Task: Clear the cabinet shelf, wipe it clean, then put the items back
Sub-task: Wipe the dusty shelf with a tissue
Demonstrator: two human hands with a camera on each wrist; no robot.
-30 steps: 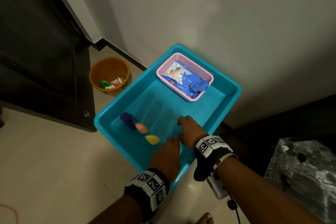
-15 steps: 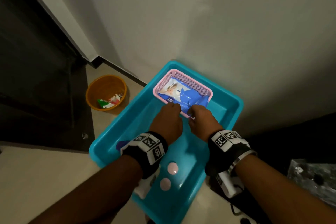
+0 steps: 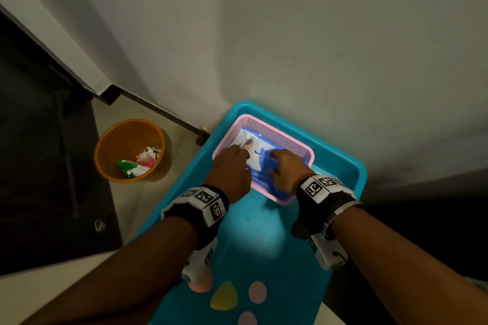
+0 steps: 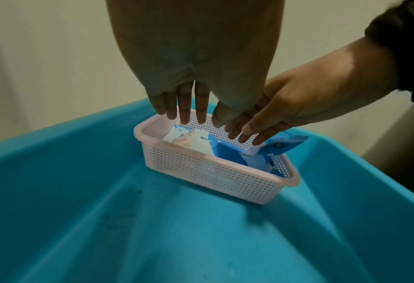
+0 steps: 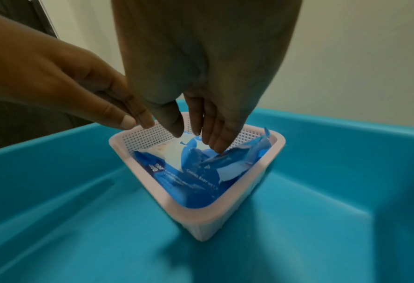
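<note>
Wipes pack (image 3: 261,166): blue and white packet lying inside the pink basket, one crumpled end poking above the rim.
Pink basket (image 3: 274,134): small mesh basket sitting in the far end of the teal tub.
Left hand (image 3: 229,166): fingers straight and spread, reaching down over the basket's left side, holding nothing.
Right hand (image 3: 287,169): fingers extended and loose, tips at the packet, not closed around it.
Teal tub (image 3: 353,166): large, against the wall.
Orange bin (image 3: 105,150): on the floor to the left, with wrappers inside.
</note>
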